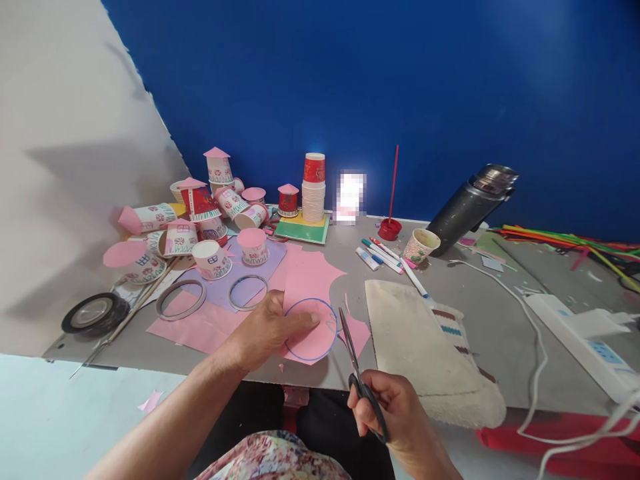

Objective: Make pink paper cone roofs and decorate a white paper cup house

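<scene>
Pink paper (pixel 307 343) with a blue circle drawn on it is held by my left hand (pixel 275 327). The thumb lies on top, inside the circle; the other fingers are hidden under the paper. My right hand (pixel 390 410) grips black-handled scissors (pixel 351 343) by the loops, with the blades pointing up and away from me. Their tips are just right of the circle's edge, where the paper has been trimmed close to the line. A pink scrap (pixel 357 333) lies beside the blades on the table. Two tape rings (pixel 181 300) rest left of my left hand.
Decorated paper cups (pixel 213 260) crowd the left, with black tape (pixel 95 313) in front. A cup stack (pixel 314 193) stands at the back. Markers (pixel 383 257), a cream cloth pouch (pixel 410 340), a dark flask (pixel 463 213) and a white power strip (pixel 583 347) with cables are on the right.
</scene>
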{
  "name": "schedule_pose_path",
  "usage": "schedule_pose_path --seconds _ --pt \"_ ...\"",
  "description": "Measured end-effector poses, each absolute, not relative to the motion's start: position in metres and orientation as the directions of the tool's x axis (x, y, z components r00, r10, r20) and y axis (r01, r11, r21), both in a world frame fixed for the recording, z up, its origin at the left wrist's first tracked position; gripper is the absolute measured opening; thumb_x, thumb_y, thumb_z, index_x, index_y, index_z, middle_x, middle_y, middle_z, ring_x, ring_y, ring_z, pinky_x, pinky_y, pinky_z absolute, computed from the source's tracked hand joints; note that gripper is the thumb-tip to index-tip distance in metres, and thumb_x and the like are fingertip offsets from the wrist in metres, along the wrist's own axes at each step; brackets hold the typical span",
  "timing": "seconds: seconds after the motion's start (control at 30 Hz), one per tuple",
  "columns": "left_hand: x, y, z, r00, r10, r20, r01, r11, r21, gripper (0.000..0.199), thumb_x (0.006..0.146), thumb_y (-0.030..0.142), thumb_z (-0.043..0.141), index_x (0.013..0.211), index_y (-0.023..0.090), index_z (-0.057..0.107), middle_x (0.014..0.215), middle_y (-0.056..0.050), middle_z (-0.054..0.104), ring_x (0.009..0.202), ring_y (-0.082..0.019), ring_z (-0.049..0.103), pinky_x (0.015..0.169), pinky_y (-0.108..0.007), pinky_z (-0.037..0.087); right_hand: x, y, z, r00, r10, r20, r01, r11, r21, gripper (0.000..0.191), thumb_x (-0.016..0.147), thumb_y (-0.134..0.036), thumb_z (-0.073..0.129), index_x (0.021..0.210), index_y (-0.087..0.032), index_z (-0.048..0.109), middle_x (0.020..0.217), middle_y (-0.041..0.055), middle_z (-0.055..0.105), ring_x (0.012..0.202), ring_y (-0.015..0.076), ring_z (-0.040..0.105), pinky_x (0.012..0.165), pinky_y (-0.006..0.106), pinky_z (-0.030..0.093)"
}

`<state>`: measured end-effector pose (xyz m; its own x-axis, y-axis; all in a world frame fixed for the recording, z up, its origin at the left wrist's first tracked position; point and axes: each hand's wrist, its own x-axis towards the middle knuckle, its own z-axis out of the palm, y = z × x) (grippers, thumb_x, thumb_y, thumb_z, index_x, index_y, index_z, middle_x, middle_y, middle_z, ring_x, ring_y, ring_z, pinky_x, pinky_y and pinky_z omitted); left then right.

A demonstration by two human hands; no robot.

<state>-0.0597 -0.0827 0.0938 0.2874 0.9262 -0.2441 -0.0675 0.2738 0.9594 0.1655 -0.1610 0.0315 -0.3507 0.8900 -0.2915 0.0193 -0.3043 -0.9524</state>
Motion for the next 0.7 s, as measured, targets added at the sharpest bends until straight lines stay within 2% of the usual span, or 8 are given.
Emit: schedule_pose_path --seconds 0.1,0.2,0.47,0.7 --pt "-0.063 -0.081 0.101 0.398 0.877 -0.268 0.105 0.247 0.963 0.033 0.074 0.042 0.076 0.081 0.01 0.074 0.063 -0.005 0.065 0.051 -0.013 0.053 0.045 -0.022 0.04 0.168 -0.161 0.037 -0.443 0.844 -0.301 -0.005 -0.339 -0.941 0.068 0.063 -0.081 0.068 0.077 -0.015 0.063 0.056 -0.0005 0.056 0.049 0.0088 0.041 0.051 0.024 0.03" --pt "-0.064 -0.079 0.107 0.465 0.842 -0.274 0.185 0.21 0.96 0.032 0.076 0.042 0.073 0.082 0.011 0.073 0.066 -0.005 0.063 0.055 -0.014 0.054 0.049 -0.023 0.043 0.17 -0.161 0.038 -0.479 0.828 -0.291 -0.046 -0.355 -0.934 0.072 0.058 -0.084 0.068 0.075 -0.014 0.063 0.054 -0.0011 0.055 0.05 0.0084 0.039 0.051 0.024 0.029" --pt "-0.065 -0.072 0.107 0.577 0.779 -0.246 0.17 0.18 0.969 0.023 0.073 0.034 0.075 0.072 0.012 0.07 0.063 -0.001 0.058 0.057 -0.011 0.049 0.053 -0.021 0.041 0.169 -0.16 0.034 -0.474 0.838 -0.268 -0.05 -0.33 -0.943 0.055 0.07 -0.068 0.073 0.073 -0.014 0.065 0.052 -0.001 0.055 0.049 0.0094 0.043 0.051 0.024 0.029" --pt "-0.065 -0.068 0.105 0.594 0.755 -0.276 0.16 0.226 0.961 0.023 0.071 0.033 0.077 0.074 0.011 0.071 0.064 -0.002 0.061 0.057 -0.012 0.052 0.053 -0.021 0.043 0.171 -0.159 0.035 -0.488 0.835 -0.254 -0.056 -0.32 -0.946 0.06 0.066 -0.072 0.075 0.073 -0.013 0.065 0.053 -0.0009 0.055 0.049 0.0094 0.044 0.051 0.023 0.03"
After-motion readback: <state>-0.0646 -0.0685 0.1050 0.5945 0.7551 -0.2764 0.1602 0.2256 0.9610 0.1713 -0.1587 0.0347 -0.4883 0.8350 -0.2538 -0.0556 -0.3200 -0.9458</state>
